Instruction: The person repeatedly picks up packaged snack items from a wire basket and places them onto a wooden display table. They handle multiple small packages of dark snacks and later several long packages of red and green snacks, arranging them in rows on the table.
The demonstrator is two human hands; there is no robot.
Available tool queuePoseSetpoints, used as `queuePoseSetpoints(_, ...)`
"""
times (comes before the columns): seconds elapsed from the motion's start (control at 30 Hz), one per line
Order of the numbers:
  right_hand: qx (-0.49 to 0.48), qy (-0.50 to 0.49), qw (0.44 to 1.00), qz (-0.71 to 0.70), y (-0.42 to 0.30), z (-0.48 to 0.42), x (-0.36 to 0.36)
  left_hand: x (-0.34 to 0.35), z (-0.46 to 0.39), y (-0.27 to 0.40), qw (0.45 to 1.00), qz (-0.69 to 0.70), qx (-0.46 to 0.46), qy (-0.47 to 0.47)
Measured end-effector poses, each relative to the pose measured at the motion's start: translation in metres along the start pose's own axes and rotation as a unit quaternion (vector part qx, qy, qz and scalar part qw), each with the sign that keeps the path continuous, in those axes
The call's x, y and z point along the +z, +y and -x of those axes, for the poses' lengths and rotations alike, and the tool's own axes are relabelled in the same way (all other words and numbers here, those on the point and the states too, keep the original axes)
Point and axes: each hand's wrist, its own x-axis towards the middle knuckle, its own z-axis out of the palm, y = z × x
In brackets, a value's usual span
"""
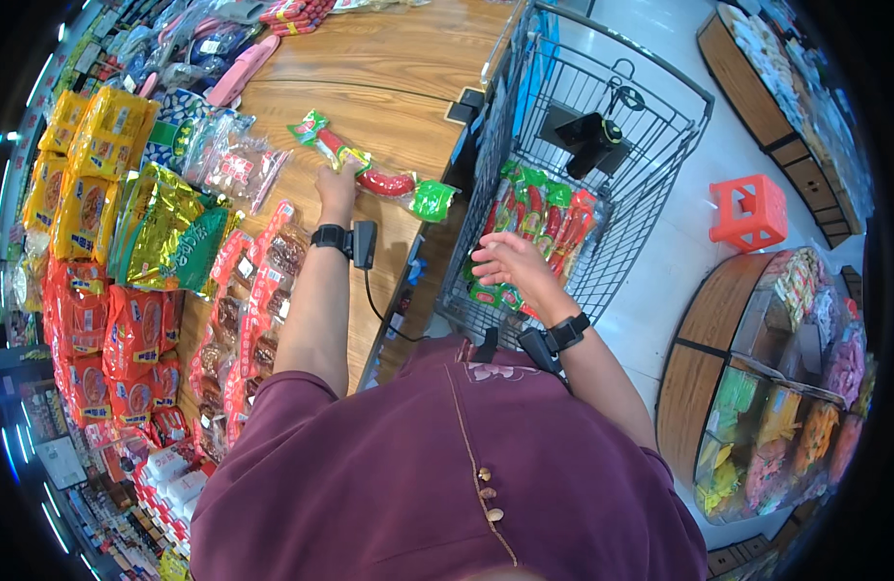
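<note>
My left hand (336, 190) grips the middle of a plastic-wrapped red sausage (385, 183) with green ends, lying on or just above the wooden display table (403, 72). My right hand (516, 269) hovers above the near part of a wire shopping cart (636, 240), fingers loosely apart, with nothing in it. Beneath and beyond that hand, several similar packed sausages (534, 207) lie side by side in the cart, some hidden by my hand. A black object (591, 141) sits farther up in the cart.
Left of my left arm are strips of packaged brown food (262, 290), stacked red noodle packs (132, 330), yellow packs (105, 138) and a pink slipper (247, 71). A red plastic stool (751, 212) and a curved wooden display counter (708, 327) stand to the right of the cart.
</note>
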Motion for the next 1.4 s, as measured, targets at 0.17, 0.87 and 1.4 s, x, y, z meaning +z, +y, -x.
queuePoseSetpoints(0.17, 0.001, -0.014, 1.000, -0.002, 0.001, 0.007, -0.009, 0.012, 0.071, 0.011, 0.894, -0.240, 0.377, 0.027)
queuePoseSetpoints(0.87, 0.039, 0.151, 0.980, -0.123, 0.089, 0.088, -0.152, 0.077, 0.112, 0.063, 0.817, -0.288, 0.499, 0.027)
queuePoseSetpoints(1.4, 0.079, 0.179, 0.959, -0.203, 0.138, 0.083, -0.139, 0.268, 0.165, -0.137, 0.840, -0.441, 0.065, -0.308)
